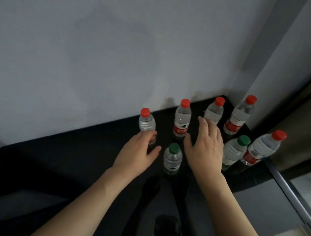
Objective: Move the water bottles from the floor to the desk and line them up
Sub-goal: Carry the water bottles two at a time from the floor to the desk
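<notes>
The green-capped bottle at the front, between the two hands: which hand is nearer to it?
Left, narrowly. The left hand sits just left of the front green-capped bottle, its fingers wrapping the leftmost red-capped bottle. The right hand hovers open up and to its right.

Seven clear plastic water bottles stand upright on the black desk (66, 165), gathered toward its far right corner. The left grip (137, 151) curls around the lower body of a red-capped bottle (146, 121), the leftmost of the group. Just right of that grip, between both hands, stands a short green-capped bottle (172, 159). Beyond it, past the left grip's fingertips, is a red-capped, red-labelled bottle (182, 119). The right grip (205, 145) hovers spread, its fingertips at a red-capped bottle (214, 111). To the right of that grip stand a green-capped bottle (233, 151), a tall red-capped bottle (239, 116) farther back, and another red-capped bottle (262, 148) at the far right.
</notes>
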Demonstrator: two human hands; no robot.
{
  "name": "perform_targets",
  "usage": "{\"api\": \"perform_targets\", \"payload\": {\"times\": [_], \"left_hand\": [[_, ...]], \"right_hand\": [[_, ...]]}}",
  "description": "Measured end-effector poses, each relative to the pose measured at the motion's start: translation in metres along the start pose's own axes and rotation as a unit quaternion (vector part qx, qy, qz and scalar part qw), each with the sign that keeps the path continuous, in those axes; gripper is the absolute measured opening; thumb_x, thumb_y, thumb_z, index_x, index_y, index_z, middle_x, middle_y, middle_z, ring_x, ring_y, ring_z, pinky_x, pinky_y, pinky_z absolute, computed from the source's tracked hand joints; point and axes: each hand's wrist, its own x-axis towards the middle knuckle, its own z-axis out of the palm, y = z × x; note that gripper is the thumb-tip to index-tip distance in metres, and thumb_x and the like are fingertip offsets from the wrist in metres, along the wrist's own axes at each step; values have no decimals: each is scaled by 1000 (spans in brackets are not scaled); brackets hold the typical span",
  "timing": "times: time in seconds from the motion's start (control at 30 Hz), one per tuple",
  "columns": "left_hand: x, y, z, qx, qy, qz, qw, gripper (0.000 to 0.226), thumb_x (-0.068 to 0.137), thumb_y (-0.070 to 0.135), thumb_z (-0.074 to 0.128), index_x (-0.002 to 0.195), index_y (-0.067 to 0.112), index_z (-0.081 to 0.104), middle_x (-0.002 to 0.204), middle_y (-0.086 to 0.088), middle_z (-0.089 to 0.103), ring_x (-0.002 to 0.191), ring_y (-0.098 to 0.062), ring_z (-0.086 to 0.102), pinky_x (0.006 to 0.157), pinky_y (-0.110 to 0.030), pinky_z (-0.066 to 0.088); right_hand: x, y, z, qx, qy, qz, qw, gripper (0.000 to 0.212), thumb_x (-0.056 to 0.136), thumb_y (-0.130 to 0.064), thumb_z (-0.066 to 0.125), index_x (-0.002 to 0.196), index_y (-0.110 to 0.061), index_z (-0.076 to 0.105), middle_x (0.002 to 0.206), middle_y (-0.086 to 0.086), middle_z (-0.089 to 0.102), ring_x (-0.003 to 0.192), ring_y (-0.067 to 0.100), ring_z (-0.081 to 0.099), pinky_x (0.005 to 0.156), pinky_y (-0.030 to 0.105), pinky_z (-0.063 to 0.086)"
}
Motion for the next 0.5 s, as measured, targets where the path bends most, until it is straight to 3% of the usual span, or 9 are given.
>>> {"api": "perform_targets", "payload": {"times": [0.3,0.5], "left_hand": [[-95,-80,-79,111,139,-98,979,44,98,29,52,139,11,50,141,-7,52,131,-18,47,106,-22,30],[-187,-133,-134,138,216,-198,946,45,98,29,52,139,12,50,143,-7,51,133,-20,45,107,-26,31]], "right_hand": [[-38,-128,22,69,-76,-174,979,59,88,-27,63,140,-10,41,145,12,42,136,28,37,112,43,33],[-98,-225,41,75,-126,-270,952,61,88,-30,62,142,-18,36,148,7,39,138,22,36,112,41,35]]}}
